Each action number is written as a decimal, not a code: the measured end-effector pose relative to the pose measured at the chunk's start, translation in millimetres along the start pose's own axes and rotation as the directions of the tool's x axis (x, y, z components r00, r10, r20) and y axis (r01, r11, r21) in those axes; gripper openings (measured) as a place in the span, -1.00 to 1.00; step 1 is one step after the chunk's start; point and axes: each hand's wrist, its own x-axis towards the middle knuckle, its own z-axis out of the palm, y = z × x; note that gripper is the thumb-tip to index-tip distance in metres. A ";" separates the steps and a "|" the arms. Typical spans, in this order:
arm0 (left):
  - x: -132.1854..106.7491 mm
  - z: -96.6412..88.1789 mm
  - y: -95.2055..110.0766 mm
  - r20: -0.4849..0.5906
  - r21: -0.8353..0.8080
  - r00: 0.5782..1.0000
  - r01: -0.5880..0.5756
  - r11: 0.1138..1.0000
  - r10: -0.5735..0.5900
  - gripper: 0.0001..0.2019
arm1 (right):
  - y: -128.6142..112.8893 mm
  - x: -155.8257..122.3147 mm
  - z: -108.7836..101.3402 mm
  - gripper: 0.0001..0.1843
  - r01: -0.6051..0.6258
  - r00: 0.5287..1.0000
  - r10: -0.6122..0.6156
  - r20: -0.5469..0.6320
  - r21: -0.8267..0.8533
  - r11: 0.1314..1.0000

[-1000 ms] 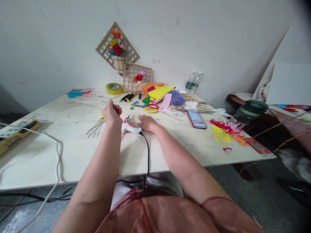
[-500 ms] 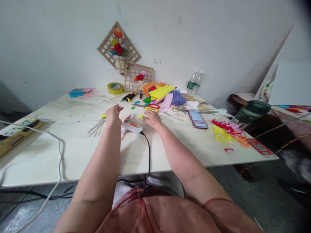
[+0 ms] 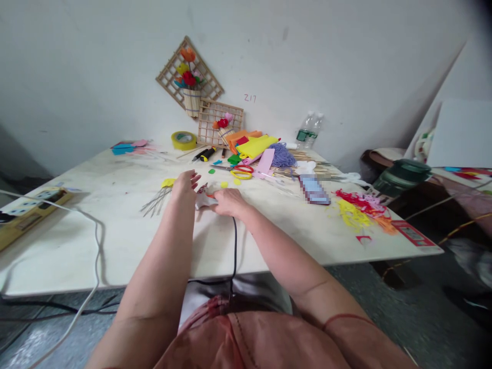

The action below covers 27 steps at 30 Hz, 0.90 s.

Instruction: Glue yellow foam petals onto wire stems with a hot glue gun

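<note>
White glue gun, black cord

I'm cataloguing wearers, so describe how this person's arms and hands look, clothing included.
The left hand and right hand show no gloves, and both forearms are uncovered. The right sleeve is short, dull reddish-brown, with a redder edge. The top matches, with a dark dotted line down its front. Rings would be too small to tell.
</note>
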 end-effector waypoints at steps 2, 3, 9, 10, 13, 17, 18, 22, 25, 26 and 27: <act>-5.8 2.2 7.8 -0.112 -0.050 0.987 0.112 0.992 -0.117 -0.90 | 4.1 1.5 0.7 -0.43 0.003 0.997 -0.002 -0.076 0.016 1.000; -7.8 2.6 11.5 -0.138 -0.063 0.985 0.092 0.994 -0.100 -0.89 | 7.3 2.1 0.4 -0.43 -0.001 0.994 0.004 -0.113 0.018 1.000; -5.3 -1.9 18.7 -0.297 -0.119 0.942 -0.202 0.972 0.159 -0.83 | 27.0 3.0 -4.6 -0.46 -0.101 0.971 0.097 -0.217 -0.007 0.995; -4.8 -2.6 18.3 -0.291 -0.129 0.936 -0.245 0.961 0.200 -0.81 | 28.1 3.0 -4.9 -0.50 -0.110 0.969 0.104 -0.223 -0.012 0.994; -6.1 -4.0 19.9 -0.250 -0.191 0.924 -0.340 0.921 0.290 -0.77 | 26.5 2.5 -4.6 -0.61 -0.100 0.971 0.091 -0.222 -0.031 0.994; -8.0 -9.2 28.5 -0.264 -0.207 0.901 -0.403 0.892 0.346 -0.74 | 20.9 1.8 -2.4 -0.56 -0.050 0.985 0.045 -0.166 -0.023 0.999; -7.5 -10.8 30.6 -0.271 -0.205 0.893 -0.418 0.885 0.359 -0.72 | 20.1 1.9 -1.7 -0.53 -0.035 0.989 0.033 -0.147 -0.013 0.999; -7.5 -8.8 31.4 -0.247 -0.215 0.913 -0.379 0.900 0.326 -0.70 | 20.0 4.0 2.4 -0.54 -0.026 0.998 0.026 -0.056 0.002 1.000; -17.6 6.3 22.2 -0.104 -0.165 0.962 -0.268 0.949 0.254 -0.73 | 21.4 5.9 4.9 -0.59 -0.052 0.999 0.051 -0.011 -0.019 0.998; -22.8 12.8 18.0 -0.025 -0.129 0.970 -0.243 0.961 0.242 -0.74 | 22.0 6.3 5.1 -0.59 -0.052 0.999 0.052 -0.004 -0.024 0.998; -28.5 19.3 13.7 0.062 -0.089 0.969 -0.235 0.968 0.240 -0.74 | 22.8 6.6 4.9 -0.60 -0.049 0.999 0.049 0.004 -0.025 0.998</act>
